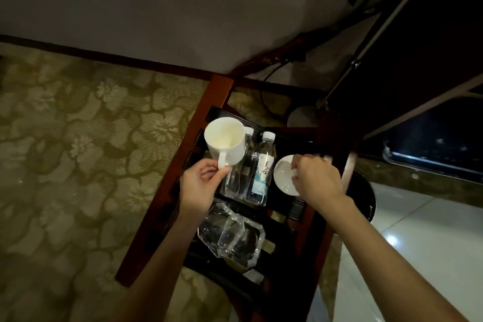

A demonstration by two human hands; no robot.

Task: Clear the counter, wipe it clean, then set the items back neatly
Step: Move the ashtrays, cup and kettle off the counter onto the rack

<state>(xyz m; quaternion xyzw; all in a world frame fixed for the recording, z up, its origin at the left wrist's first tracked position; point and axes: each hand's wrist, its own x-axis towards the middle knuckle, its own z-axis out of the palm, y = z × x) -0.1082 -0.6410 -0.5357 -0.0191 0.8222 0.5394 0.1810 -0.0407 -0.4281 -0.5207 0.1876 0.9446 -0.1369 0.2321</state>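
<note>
My left hand (pixel 201 185) pinches the handle of a white mug (pixel 226 141) and holds it above the left side of a dark tray (pixel 290 138) on a red-brown wooden counter (pixel 167 196). My right hand (pixel 315 178) grips the handle of a second white mug (pixel 283 176), which stands on the tray's right part. Two clear water bottles (pixel 257 172) stand upright between the mugs. A heavy glass ashtray (pixel 231 236) lies on the near part of the tray.
Patterned carpet (pixel 78 151) lies to the left of the counter, glossy white floor tiles (pixel 407 243) to the right. A dark round bin (pixel 364 196) stands under my right hand's side. Cables and a dark cabinet (pixel 418 60) are beyond the counter.
</note>
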